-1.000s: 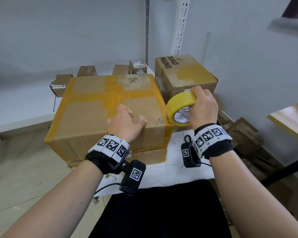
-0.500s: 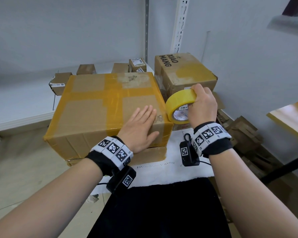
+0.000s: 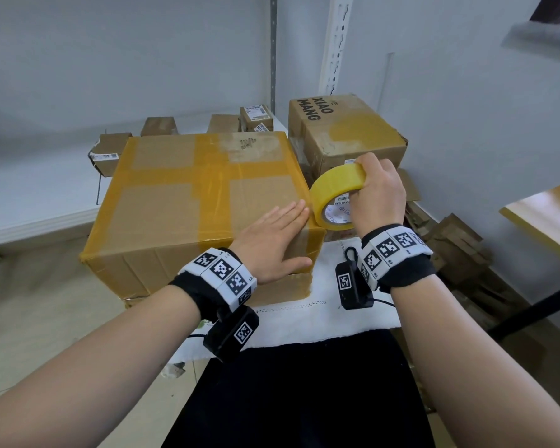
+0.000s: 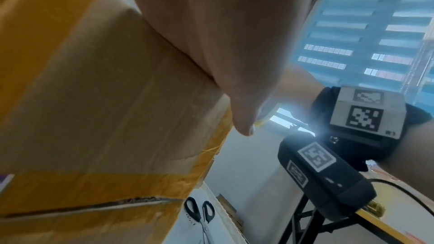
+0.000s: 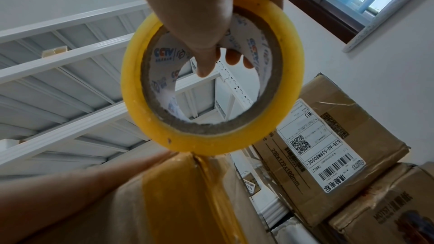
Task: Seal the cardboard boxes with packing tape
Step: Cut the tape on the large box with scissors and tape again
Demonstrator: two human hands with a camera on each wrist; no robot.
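Note:
A large cardboard box point(image 3: 175, 205) crossed with yellow tape sits in front of me on a white cloth point(image 3: 320, 318). My left hand point(image 3: 278, 234) lies flat, fingers straight, on the box's near right corner, pressing the tape there; the thumb hangs over the front face point(image 4: 105, 99). My right hand point(image 3: 382, 195) grips a roll of yellow packing tape point(image 3: 335, 192) just off the box's right edge, thumb through the core point(image 5: 206, 58). A strip of tape runs from the roll point(image 5: 211, 84) down onto the box point(image 5: 178, 192).
A second taped box marked XIAO MANG point(image 3: 343, 134) stands behind the roll, with a labelled box point(image 5: 328, 136) beside it. Several small boxes point(image 3: 110, 150) line the white shelf. Scissors point(image 4: 199, 212) lie on the cloth. Flattened cardboard point(image 3: 456, 250) is stacked right.
My left hand went from curled at the box's front edge to flat, and slid right toward the corner. The tape roll stayed close to the box's right edge.

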